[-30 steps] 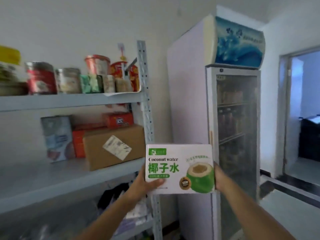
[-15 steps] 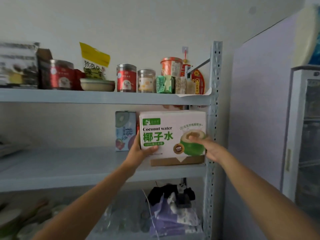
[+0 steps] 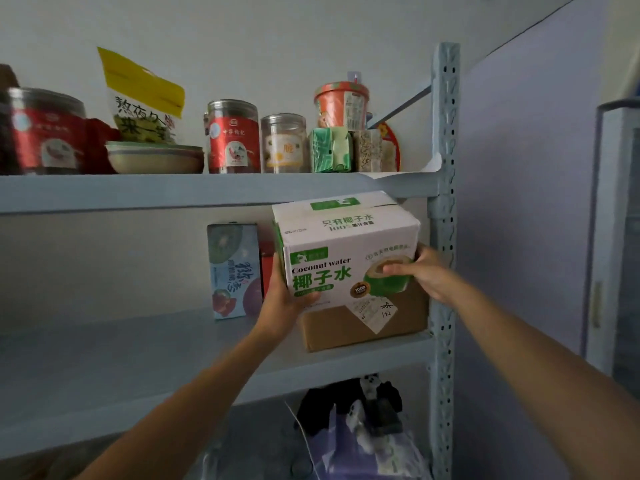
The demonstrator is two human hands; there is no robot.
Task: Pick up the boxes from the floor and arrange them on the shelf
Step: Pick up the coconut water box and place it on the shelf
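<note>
A white and green coconut water box point(image 3: 346, 244) is held in both my hands on top of a brown cardboard box point(image 3: 363, 323), which stands at the right end of the middle shelf point(image 3: 138, 358). My left hand point(image 3: 284, 299) grips the box's lower left corner. My right hand point(image 3: 419, 271) clasps its right side, thumb across the front. The box's top sits just under the upper shelf point(image 3: 173, 192). A tall printed carton point(image 3: 233, 271) stands to its left, with a red box partly hidden behind.
The upper shelf carries jars point(image 3: 233, 136), a bowl point(image 3: 154, 161), a yellow pouch point(image 3: 142, 95) and small packs. A perforated steel post point(image 3: 443, 237) bounds the shelf on the right. Beyond it stands a fridge point(image 3: 536, 202). Bags point(image 3: 360, 427) lie on the lower shelf.
The box has gone from in front of the fridge, leftward and up, onto the brown box on the middle shelf. The view has turned toward the shelf and drawn closer.
</note>
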